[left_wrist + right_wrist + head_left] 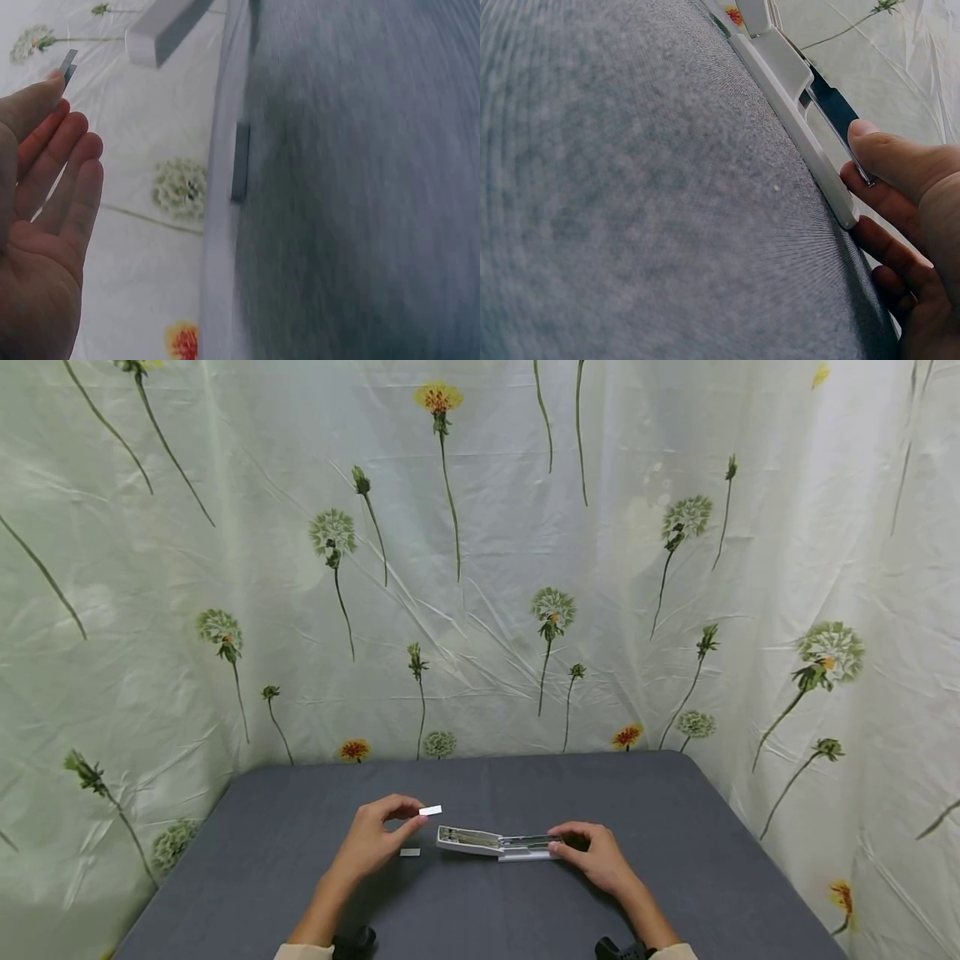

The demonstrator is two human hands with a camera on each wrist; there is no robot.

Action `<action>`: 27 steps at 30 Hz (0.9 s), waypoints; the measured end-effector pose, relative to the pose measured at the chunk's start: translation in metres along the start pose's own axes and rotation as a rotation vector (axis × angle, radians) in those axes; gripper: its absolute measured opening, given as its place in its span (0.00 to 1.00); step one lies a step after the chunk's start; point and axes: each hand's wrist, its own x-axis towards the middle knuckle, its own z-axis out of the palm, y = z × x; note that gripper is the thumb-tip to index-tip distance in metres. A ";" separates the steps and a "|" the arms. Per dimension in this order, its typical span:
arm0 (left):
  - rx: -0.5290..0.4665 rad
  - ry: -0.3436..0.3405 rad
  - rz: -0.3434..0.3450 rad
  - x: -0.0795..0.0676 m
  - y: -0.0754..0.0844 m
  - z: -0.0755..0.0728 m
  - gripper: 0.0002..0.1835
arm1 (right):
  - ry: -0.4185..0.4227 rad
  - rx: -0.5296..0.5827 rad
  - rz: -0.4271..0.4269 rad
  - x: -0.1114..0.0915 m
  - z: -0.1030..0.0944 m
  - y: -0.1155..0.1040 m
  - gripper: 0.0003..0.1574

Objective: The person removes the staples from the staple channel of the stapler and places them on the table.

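Note:
A white stapler (470, 841) lies opened out on the table, its top cover swung to the left and its metal magazine exposed. My right hand (600, 856) grips the stapler's right end; in the right wrist view the thumb presses the dark magazine rail (836, 109) and fingers lie along the white base (802, 150). Between thumb and forefinger my left hand (375, 837) pinches a small strip of staples (431, 811), held above the table just left of the stapler. A second staple strip (409, 852) lies on the table near that hand, also seen in the left wrist view.
The table (495, 927) has a dark grey cloth cover. Behind it and at both sides hangs a pale curtain (487, 635) printed with dandelions. Dark wrist cameras (354, 941) sit at both wrists near the front.

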 end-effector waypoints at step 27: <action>0.087 -0.036 -0.134 -0.025 -0.045 -0.051 0.08 | -0.007 -0.033 0.004 0.001 -0.001 0.001 0.15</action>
